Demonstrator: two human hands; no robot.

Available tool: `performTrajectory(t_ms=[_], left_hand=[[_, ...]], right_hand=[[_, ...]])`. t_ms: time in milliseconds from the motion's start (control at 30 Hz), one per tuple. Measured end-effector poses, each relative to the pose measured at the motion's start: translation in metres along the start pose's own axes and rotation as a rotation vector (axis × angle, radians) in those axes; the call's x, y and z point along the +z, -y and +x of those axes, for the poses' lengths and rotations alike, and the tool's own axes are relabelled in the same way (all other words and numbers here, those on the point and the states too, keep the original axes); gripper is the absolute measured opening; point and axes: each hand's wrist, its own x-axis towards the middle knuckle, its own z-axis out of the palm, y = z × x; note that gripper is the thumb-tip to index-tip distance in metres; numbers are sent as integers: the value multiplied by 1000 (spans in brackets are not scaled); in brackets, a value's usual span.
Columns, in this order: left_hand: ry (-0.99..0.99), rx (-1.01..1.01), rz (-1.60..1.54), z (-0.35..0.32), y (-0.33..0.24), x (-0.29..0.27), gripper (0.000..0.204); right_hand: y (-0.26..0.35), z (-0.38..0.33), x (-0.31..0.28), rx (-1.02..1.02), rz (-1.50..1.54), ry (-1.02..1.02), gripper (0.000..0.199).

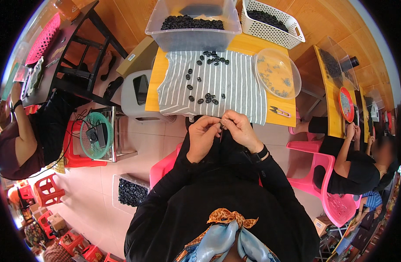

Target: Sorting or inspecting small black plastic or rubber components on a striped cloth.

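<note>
My left hand (203, 136) and my right hand (240, 131) meet fingertip to fingertip just off the near edge of the table. Both pinch a tiny dark piece (222, 125), too small and too covered by the fingers to name. Before them a grey and white striped cloth (242, 83) is spread over the tabletop. Small black oval pieces (208, 98) with pale marks on top lie scattered on it in loose groups. A pair of pink-handled thread snips (281, 112) rests right of the cloth.
At the table's back stand a clear plastic bin (191, 40) of black pieces and a white perforated basket (272, 34). A round clear tray (277, 72) holds small metallic bits. Co-workers sit left and right; a pink chair (325, 183) and grey stool (135, 94) flank me.
</note>
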Motion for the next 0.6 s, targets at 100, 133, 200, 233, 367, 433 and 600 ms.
performTrajectory(t_ms=[100,133,200,233,367,433,600], left_hand=[[-1,-5,-20,0,3,-1,12],[-1,-11,-42,1,5,-2,12],[-1,-16,-63,2,7,-2,12],[-5,-29,-72,2,7,-2,12],[-31,-52,-99,2,11,-5,13],[-17,-63,-98,3,15,-7,13],[35,-123,-80,4,12,-15,14]], right_hand=[[-2,-1,1,14,20,-11,12],[-2,-1,1,35,27,-26,12],[-1,-2,2,99,133,-58,9],[0,-2,2,164,239,-90,8],[3,-9,4,74,306,-108,15],[-2,-11,7,6,318,-95,24],[-7,-8,5,41,292,-58,23]])
